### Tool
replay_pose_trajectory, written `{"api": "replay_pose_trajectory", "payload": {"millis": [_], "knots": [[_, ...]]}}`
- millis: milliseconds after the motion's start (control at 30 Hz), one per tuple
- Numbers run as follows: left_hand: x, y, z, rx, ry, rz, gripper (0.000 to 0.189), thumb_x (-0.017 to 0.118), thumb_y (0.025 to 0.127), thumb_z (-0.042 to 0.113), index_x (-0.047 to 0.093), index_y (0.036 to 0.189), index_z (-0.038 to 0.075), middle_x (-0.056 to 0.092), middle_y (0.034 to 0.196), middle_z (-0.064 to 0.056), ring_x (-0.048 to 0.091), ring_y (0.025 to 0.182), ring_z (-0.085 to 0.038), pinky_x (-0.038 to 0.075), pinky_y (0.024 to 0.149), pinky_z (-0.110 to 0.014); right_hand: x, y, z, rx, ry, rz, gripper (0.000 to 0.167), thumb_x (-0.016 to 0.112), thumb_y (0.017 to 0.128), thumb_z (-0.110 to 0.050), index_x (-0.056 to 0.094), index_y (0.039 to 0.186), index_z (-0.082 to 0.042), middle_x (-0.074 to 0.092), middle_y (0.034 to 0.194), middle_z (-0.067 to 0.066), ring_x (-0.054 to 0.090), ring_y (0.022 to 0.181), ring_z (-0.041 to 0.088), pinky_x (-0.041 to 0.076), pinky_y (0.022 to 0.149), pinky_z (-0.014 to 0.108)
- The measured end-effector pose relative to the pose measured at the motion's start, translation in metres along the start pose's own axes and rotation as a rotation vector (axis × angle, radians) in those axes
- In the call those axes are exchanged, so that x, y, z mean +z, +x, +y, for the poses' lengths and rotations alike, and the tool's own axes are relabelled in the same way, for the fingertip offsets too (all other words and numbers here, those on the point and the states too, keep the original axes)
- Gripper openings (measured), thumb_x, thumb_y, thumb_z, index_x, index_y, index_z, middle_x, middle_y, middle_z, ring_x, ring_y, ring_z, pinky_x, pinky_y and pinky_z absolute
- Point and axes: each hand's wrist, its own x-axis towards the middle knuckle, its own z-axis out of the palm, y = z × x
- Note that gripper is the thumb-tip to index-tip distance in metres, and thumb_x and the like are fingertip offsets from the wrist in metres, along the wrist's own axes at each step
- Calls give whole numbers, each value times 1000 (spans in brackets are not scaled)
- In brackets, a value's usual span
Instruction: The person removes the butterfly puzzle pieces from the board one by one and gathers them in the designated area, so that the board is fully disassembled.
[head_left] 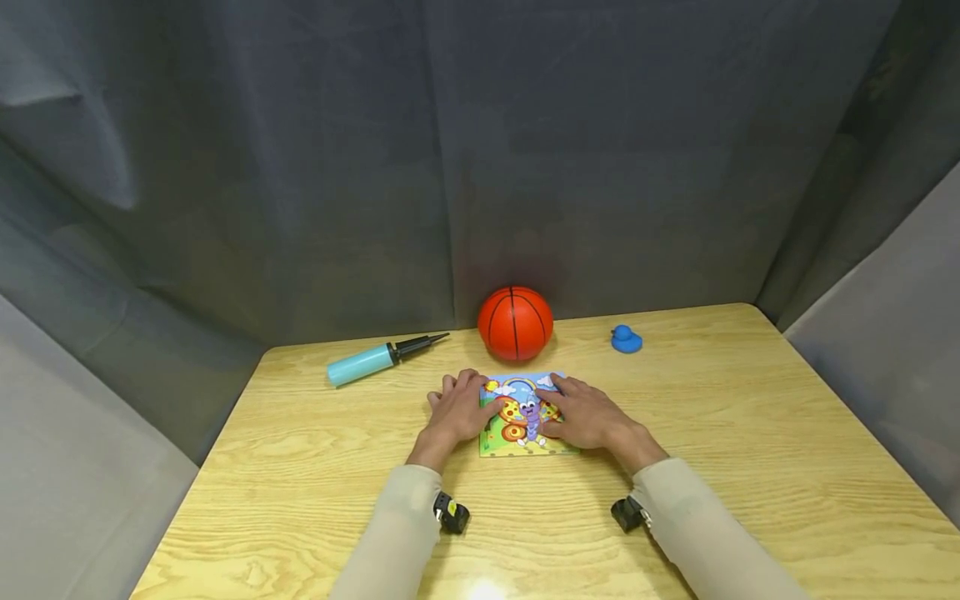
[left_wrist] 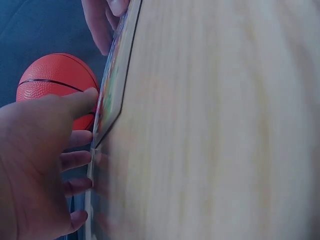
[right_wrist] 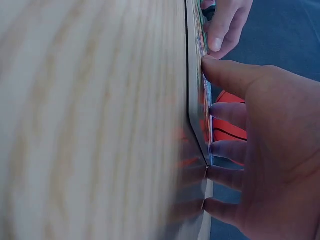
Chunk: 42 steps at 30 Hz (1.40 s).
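Head view shows your left hand (head_left: 459,410) and right hand (head_left: 590,414) palm-down, fingers spread apart, touching opposite sides of the picture board (head_left: 531,423) between them; the red ball (head_left: 515,323) sits beyond your fingers.

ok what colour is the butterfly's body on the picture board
The butterfly's body is purple, clearest in the head view.

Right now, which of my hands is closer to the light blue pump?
Left. Your left hand is right of the pump and nearer you; your right hand is farther right, across the picture board.
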Motion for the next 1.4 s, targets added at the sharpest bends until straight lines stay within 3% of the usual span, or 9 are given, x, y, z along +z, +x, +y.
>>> {"api": "replay_pose_trajectory", "payload": {"millis": [233,533,800,1167,1400], "knots": [[1,4,3,-30,-89,12,52,65,87,50,58,126,16,46,131,-4,37,107,-23,27,79,-42,-1,-2,-5,3,-29,-13,60,56,93,-49,41,147,-27,22,160,16,21,146,41,21,113,61],[-4,6,5,-131,-208,-13,49,76,81,41,62,119,14,48,127,-9,39,112,-26,29,87,-47,-1,-4,-11,-3,-34,-22,57,54,94,-49,43,146,-29,22,160,17,20,146,41,21,113,61],[-6,4,8,-183,-230,-23,50,79,78,37,60,118,13,51,115,-8,41,110,-28,28,88,-50,1,-5,-13,0,-73,-34,57,53,94,-51,42,146,-31,22,160,16,21,146,40,23,112,60],[-4,2,7,-172,-292,5,56,79,79,33,53,125,15,61,113,-4,50,110,-26,26,90,-53,-1,-8,-17,4,-80,-39,57,53,94,-51,42,146,-32,23,160,16,21,146,40,23,112,61],[-4,-3,0,-100,-276,6,52,76,81,32,56,127,19,58,106,1,50,103,-21,27,85,-48,-1,-9,-18,-3,-81,-39,57,52,94,-51,42,146,-32,23,159,16,22,146,40,23,112,60]]}}
